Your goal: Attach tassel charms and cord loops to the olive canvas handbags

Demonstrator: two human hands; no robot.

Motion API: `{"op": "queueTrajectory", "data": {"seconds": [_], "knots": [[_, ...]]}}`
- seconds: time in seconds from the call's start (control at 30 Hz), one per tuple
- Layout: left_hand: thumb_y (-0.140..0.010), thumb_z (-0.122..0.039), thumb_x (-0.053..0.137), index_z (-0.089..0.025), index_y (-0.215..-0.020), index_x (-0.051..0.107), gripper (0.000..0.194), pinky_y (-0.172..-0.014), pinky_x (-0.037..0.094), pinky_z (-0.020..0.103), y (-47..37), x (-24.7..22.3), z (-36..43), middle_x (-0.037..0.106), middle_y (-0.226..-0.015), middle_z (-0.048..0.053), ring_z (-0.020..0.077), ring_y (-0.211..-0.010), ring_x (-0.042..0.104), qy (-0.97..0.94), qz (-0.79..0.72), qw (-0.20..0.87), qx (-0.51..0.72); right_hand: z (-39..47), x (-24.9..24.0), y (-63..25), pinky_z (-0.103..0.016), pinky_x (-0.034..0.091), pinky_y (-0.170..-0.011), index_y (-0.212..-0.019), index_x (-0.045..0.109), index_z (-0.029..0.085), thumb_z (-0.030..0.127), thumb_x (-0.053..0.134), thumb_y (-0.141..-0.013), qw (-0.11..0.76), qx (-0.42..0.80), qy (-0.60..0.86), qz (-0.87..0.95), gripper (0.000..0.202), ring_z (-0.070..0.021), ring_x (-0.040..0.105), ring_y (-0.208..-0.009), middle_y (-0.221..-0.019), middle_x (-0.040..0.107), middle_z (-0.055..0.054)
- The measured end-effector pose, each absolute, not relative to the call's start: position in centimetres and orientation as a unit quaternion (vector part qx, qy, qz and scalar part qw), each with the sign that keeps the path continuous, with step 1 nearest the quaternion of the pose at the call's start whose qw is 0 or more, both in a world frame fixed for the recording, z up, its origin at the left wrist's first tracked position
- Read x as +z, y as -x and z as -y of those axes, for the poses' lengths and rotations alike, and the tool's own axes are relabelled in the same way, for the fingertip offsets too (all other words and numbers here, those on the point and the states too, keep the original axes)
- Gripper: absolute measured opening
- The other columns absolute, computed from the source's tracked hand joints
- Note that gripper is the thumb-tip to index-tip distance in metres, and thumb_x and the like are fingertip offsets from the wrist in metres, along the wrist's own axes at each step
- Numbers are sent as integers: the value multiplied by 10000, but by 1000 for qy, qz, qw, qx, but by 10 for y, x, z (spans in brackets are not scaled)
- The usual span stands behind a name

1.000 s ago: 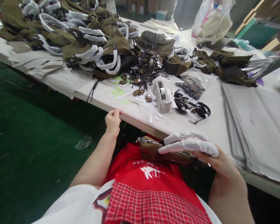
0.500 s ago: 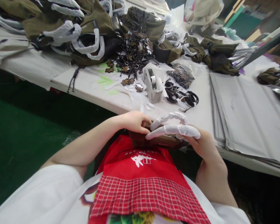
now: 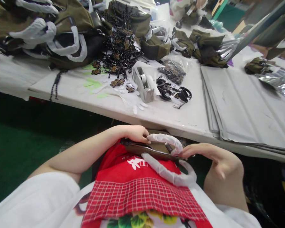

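Observation:
An olive-brown bag with a metal zipper rests against the red apron, below the table's front edge. Its two handles are wrapped in white paper: one stands up at the far side, the other droops over the apron. My left hand is closed on the bag's upper left edge, beside the far handle's end. At the bag's right end my right hand has its fingers stretched out, their tips touching the bag near the far handle's base.
On the white table lie a tape dispenser, black straps, a pile of beaded charms and a bag of beads. Olive bags crowd the back left. Grey sheets lie at right.
The near handle has dropped toward the apron, and the zipper now shows. My right hand has let go of the handles and its fingers have spread. The view has shifted right.

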State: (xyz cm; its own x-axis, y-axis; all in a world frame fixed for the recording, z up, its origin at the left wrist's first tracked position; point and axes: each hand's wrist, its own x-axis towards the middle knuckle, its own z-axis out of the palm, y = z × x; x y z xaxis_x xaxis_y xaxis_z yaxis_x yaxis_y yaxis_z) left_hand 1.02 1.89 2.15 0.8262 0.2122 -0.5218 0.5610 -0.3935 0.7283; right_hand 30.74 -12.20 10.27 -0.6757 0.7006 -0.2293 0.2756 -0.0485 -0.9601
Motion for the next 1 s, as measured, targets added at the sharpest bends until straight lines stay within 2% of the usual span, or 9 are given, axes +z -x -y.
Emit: {"op": "queueTrajectory", "data": {"seconds": [0.17, 0.27, 0.4, 0.47, 0.6, 0.7, 0.8, 0.9, 1.0], "knots": [[-673, -444, 708, -207, -847, 753, 297, -614, 413, 244, -9, 25, -3, 728, -791, 25, 169, -657, 603, -836, -238, 466, -165, 108, 84, -282, -446, 401, -1094, -1480, 409, 251, 519, 602, -899, 176, 571, 440, 671, 668, -294, 417, -1380, -1537, 396, -131], [-618, -360, 724, -206, -809, 754, 248, -599, 407, 268, -6, 25, 4, 718, -756, 48, 198, -652, 602, -858, -241, 421, -170, 102, 79, -261, -448, 407, -1092, -1412, 499, 249, 465, 655, -868, 209, 464, 502, 699, 605, -290, 378, -1401, -1545, 378, -118], [-716, -256, 613, -209, -745, 733, 132, -632, 402, 282, -5, 23, 7, 718, -752, 68, 223, -700, 631, -891, -275, 352, -78, 105, 81, -235, -358, 542, -838, -918, 716, 193, 394, 646, -876, 339, 332, 576, 665, 216, -227, 663, -940, -1017, 704, -100], [-769, -247, 561, -197, -719, 716, 170, -643, 401, 272, -6, 23, 3, 719, -756, 63, 211, -704, 634, -879, -315, 357, -12, 111, 84, -225, -315, 531, -690, -687, 657, 197, 359, 623, -890, 405, 255, 605, 636, 261, -184, 637, -707, -765, 671, -56], [-793, -265, 548, -157, -644, 669, 219, -607, 392, 237, -9, 22, -7, 661, -645, 11, 156, -630, 572, -810, -374, 445, 78, 118, 94, -221, -298, 492, -582, -567, 594, 219, 348, 555, -923, 432, 155, 627, 629, 380, -180, 607, -605, -646, 636, -44], [-811, -326, 552, -138, -645, 649, 269, -553, 378, 224, -15, 20, -8, 576, -564, -21, 122, -556, 505, -746, -385, 526, 136, 110, 99, -223, -307, 533, -717, -692, 675, 218, 319, 454, -966, 339, 208, 616, 680, 365, -200, 679, -748, -772, 715, -59], [-793, -354, 582, -135, -661, 638, 262, -531, 388, 227, -25, 19, -4, 548, -544, -23, 120, -526, 503, -683, -395, 588, 177, 95, 91, -215, -318, 518, -864, -932, 719, 210, 241, 416, -962, 123, 312, 554, 762, 306, -209, 689, -939, -989, 749, -61], [-777, -317, 573, -154, -636, 591, 216, -511, 374, 228, -35, 22, -6, 507, -504, -33, 118, -496, 488, -639, -447, 588, 215, 81, 75, -201, -279, 526, -718, -822, 717, 178, 165, 460, -905, -76, 410, 443, 794, 271, -194, 687, -759, -857, 753, -60], [-743, -277, 576, -161, -640, 573, 155, -535, 375, 226, -38, 25, -15, 504, -536, -37, 113, -534, 476, -610, -468, 580, 268, 70, 60, -193, -245, 498, -583, -727, 686, 159, 187, 513, -879, -113, 499, 430, 744, 231, -163, 644, -619, -724, 723, -44]]}}
